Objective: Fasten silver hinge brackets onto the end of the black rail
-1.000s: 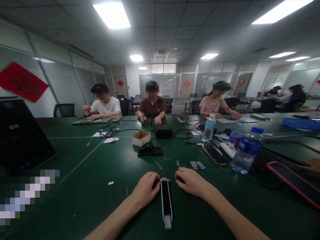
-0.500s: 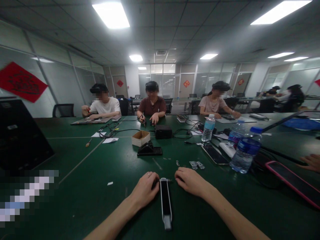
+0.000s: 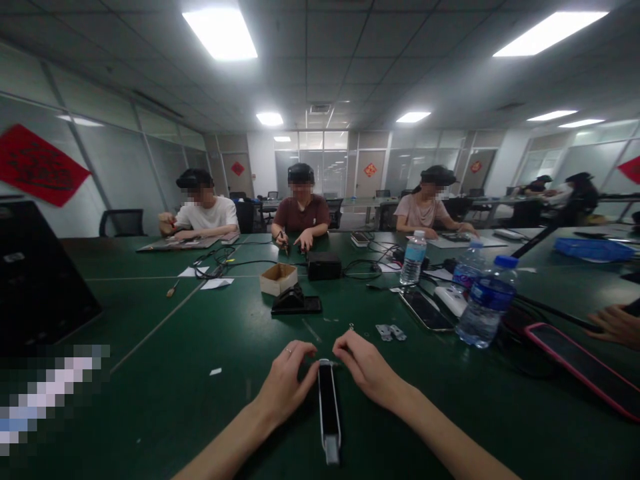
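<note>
A narrow black strip with a white frame and a grey end piece (image 3: 329,407) lies lengthwise in front of me on the green table. My left hand (image 3: 289,375) is at its far left edge, thumb against or very close to the frame, fingers bent and apart from the thumb. Just right of the strip's far end is my right hand (image 3: 369,368), its fingers curled together. Whatever those fingertips may hold is hidden. Beyond the right hand lie a tiny metal ring (image 3: 351,327) and small grey metal plates (image 3: 391,333).
Ahead stand a black stand (image 3: 296,303), an open cardboard box (image 3: 278,279) and a black box (image 3: 324,265). To the right are a phone (image 3: 426,311), water bottles (image 3: 486,303) and a pink-edged phone (image 3: 583,367). A dark monitor (image 3: 43,267) stands left. Several people sit around.
My right hand has moved left, closer to the strip's far end. My left thumb and fingers have spread further apart. The view has shifted slightly.
</note>
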`<state>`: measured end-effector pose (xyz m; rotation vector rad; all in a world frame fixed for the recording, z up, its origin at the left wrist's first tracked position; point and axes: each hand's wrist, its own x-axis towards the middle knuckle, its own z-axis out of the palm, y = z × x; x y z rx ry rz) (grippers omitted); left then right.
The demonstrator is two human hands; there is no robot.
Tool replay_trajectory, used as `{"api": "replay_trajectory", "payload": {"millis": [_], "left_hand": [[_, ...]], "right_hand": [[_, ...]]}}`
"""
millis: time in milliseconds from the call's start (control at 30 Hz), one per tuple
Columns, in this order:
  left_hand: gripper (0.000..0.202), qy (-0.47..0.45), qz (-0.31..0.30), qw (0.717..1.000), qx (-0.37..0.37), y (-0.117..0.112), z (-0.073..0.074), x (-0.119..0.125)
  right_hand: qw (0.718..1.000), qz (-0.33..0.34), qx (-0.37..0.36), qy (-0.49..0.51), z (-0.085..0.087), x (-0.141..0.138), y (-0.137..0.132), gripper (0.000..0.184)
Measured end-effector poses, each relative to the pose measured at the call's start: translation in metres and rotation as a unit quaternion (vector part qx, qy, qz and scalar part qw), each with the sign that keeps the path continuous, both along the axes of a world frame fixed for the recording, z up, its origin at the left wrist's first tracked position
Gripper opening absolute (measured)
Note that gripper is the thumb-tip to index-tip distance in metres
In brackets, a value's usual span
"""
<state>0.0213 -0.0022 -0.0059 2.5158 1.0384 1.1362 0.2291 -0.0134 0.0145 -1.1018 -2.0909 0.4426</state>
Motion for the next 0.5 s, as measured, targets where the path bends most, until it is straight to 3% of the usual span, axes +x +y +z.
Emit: {"api": "replay_trajectory", "payload": {"millis": [133, 267, 500], "left_hand": [[0.008, -0.050, -0.065, 0.994, 0.072, -0.004, 0.000, 0.005], [0.009, -0.082, -0.087, 0.986, 0.117, -0.003, -0.001, 0.003], [0.010, -0.051, -0.122, 0.984, 0.122, 0.001, 0.001, -0.003]], "right_hand": [[0.995, 0.042, -0.031, 0.082, -0.004, -0.015, -0.008, 0.024], [0.987, 0.045, -0.062, 0.139, -0.009, -0.022, -0.009, 0.032], [0.991, 0.029, -0.056, 0.117, -0.007, -0.015, -0.004, 0.027]]}}
